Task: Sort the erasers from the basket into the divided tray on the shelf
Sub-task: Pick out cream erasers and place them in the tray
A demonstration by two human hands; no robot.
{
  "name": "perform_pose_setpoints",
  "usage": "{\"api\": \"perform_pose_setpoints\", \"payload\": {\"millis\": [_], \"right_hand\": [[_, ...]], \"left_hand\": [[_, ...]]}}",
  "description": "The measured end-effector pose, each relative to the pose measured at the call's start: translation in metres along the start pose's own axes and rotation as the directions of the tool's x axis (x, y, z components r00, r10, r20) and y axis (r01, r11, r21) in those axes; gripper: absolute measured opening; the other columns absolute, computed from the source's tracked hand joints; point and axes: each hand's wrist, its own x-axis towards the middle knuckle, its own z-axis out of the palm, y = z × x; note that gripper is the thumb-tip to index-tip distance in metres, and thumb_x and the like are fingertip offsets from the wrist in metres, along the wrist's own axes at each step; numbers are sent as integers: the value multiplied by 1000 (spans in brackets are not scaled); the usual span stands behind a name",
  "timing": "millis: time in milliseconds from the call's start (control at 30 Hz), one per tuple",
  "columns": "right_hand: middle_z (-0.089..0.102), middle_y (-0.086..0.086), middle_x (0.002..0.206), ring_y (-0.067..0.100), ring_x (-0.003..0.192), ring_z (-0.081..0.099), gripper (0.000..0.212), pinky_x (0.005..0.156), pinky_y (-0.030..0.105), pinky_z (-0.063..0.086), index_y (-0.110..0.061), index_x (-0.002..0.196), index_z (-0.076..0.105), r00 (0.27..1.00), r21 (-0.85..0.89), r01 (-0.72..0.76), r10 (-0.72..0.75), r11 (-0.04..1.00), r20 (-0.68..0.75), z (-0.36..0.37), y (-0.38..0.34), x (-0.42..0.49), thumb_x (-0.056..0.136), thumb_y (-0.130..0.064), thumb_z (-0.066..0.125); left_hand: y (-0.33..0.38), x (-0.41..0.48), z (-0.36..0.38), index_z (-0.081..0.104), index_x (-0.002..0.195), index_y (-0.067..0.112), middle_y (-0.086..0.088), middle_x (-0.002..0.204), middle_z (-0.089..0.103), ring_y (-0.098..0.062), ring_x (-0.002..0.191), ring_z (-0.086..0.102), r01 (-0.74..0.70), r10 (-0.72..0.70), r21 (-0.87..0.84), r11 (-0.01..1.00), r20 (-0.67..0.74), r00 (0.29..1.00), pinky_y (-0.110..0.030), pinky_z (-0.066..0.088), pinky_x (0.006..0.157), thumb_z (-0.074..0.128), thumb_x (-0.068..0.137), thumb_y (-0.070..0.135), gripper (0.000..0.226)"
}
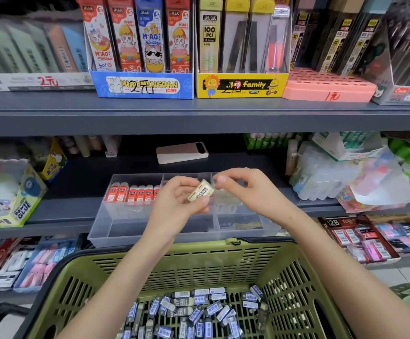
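Above the shelf tray (116, 227), the left grip (174, 201) is pinching a cream eraser (200, 190) label-up, seemingly to read its type, while the right grip (245, 192) is hovering curled beside its end, contact unclear; other erasers (194, 311) are lying in the basket (284, 260).

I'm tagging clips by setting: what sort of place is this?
Probably a stationery shop: shelves carry display boxes with handwritten prices, a green basket of wrapped erasers sits below, and a divided tray holds red erasers.
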Motion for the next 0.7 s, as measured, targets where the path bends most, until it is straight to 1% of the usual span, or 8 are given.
{"api": "perform_pose_setpoints", "payload": {"millis": [200, 267, 333, 367, 467, 533, 600, 700], "right_hand": [[67, -13, 83, -4, 77, 57, 8, 73, 11, 43, -19, 93, 69, 1000, 81, -5, 4, 997, 15, -6, -14, -11, 86, -21, 65], [68, -11, 85, 3, 81, 60, 10, 79, 22, 48, -18, 94, 69, 999, -14, -3, 2, 1000, -55, -16, -5, -7, 86, -22, 64], [70, -4, 91, 17, 90, 61, 16, 86, 39, 47, -18, 96, 70, 979, -273, -55, -2, 961, -204, -28, 10, 3, 87, -28, 63], [71, -1, 94, 23, 95, 59, 18, 91, 42, 43, -19, 98, 69, 963, -414, -110, -6, 904, -268, -32, 18, 9, 87, -31, 62], [70, 4, 95, 29, 106, 51, 17, 93, 37, 27, -20, 100, 69, 954, -646, -193, -12, 739, -299, -29, 42, 22, 88, -29, 60], [70, 2, 92, 27, 104, 49, 18, 87, 36, 22, -21, 100, 69, 967, -703, -144, -52, 697, -250, -17, 53, 28, 87, -28, 59], [69, -2, 88, 24, 103, 49, 18, 85, 34, 19, -24, 99, 69, 976, -718, -102, -72, 689, -208, -4, 59, 33, 88, -32, 57], [69, -5, 85, 21, 104, 49, 19, 88, 34, 18, -29, 100, 67, 985, -710, -104, -27, 697, -170, 12, 65, 40, 89, -36, 54]], "left_hand": [[1, 2, 8, 62, 93, 21, 2, 92, 68, -11, 87, 65, -153, 140, 179, 972, 84, 987, -35, 57, 77, 73, 77, -3, 31], [-2, 1, 8, 60, 95, 29, 12, 99, 66, -6, 96, 62, -213, 186, 318, 924, 115, 976, -24, 50, 87, 70, 82, 5, 29], [-6, -1, 4, 61, 101, 29, 17, 106, 61, -5, 105, 56, -320, 277, 584, 746, 165, 947, -9, 35, 91, 66, 87, 16, 20], [-8, -3, 0, 63, 107, 24, 13, 109, 60, -7, 108, 53, -359, 309, 693, 625, 203, 929, -8, 30, 90, 64, 88, 21, 18], [-17, -9, -9, 65, 113, 16, 1, 116, 62, -20, 112, 52, -412, 280, 828, 381, 322, 904, -30, 34, 97, 59, 91, 30, 27], [-19, -13, -11, 65, 115, 15, -3, 119, 62, -24, 115, 52, -428, 227, 856, 291, 373, 900, -42, 36, 102, 48, 93, 41, 38], [-20, -16, -11, 66, 114, 15, -6, 120, 62, -27, 116, 53, -436, 179, 871, 225, 403, 897, -46, 36, 104, 35, 92, 48, 50], [-21, -18, -11, 68, 108, 14, -8, 114, 65, -28, 111, 57, -448, 173, 880, 157, 422, 890, -47, 39, 101, 33, 92, 45, 49]]}}
